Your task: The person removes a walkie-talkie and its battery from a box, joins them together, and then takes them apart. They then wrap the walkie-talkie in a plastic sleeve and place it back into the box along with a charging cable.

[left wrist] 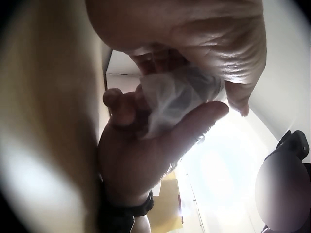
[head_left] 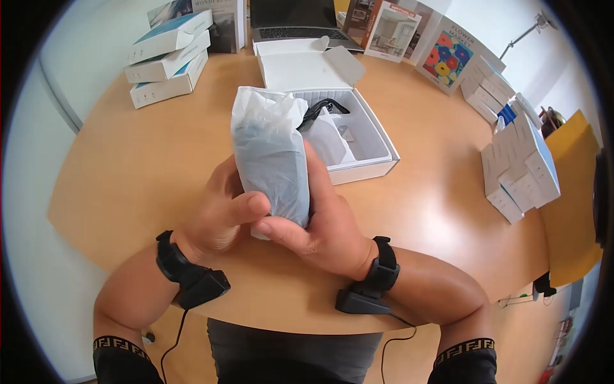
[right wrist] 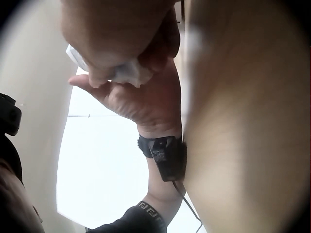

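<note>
Both hands hold an item in a translucent white wrapper (head_left: 272,163), upright over the front of the table; something bluish-grey shows through. My left hand (head_left: 217,208) grips its left side near the lower end, the thumb bent in front. From the right, my right hand (head_left: 332,230) grips it, its thumb across the bottom end. The wrapper's top is crumpled. In the left wrist view the wrapper's lower end (left wrist: 175,97) shows between the hands. Behind the item stands an open white box (head_left: 371,168) with a moulded tray and a black cable (head_left: 326,107) inside.
Stacked white boxes (head_left: 167,61) stand at the back left, more white boxes (head_left: 521,166) at the right edge. A laptop (head_left: 300,29) and upright books (head_left: 448,54) line the back. A yellow panel (head_left: 572,205) is beyond the table's right side.
</note>
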Demonstrator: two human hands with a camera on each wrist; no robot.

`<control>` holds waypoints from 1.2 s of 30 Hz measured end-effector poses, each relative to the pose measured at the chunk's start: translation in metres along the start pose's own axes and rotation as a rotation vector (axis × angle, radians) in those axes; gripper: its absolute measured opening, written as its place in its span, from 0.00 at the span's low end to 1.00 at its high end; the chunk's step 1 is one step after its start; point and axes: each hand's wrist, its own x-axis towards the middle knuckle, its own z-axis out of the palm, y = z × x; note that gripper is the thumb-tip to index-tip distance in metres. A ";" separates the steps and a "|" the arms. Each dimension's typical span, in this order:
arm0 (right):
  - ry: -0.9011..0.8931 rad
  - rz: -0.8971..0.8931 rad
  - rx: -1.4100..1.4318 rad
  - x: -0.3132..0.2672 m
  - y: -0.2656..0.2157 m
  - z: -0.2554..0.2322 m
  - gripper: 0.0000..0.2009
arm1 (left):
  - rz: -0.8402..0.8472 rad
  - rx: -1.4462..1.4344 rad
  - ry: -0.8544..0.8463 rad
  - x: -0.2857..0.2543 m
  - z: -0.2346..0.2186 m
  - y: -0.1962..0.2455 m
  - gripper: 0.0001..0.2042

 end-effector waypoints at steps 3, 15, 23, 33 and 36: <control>-0.001 0.003 -0.025 -0.001 0.007 0.003 0.56 | 0.007 -0.013 0.008 0.000 0.002 0.000 0.47; -0.135 0.086 -0.156 -0.003 -0.007 0.002 0.61 | -0.030 -0.101 -0.083 0.000 0.001 -0.004 0.37; -0.048 -0.143 -0.209 -0.006 0.003 0.001 0.51 | -0.017 -0.056 -0.119 0.003 -0.006 -0.012 0.35; -0.095 -0.007 -0.100 0.001 0.005 -0.001 0.50 | -0.104 -0.106 -0.055 0.000 -0.004 -0.001 0.27; -0.038 -0.139 -0.016 0.003 0.010 0.005 0.48 | 0.127 -0.056 0.065 0.002 0.000 -0.014 0.25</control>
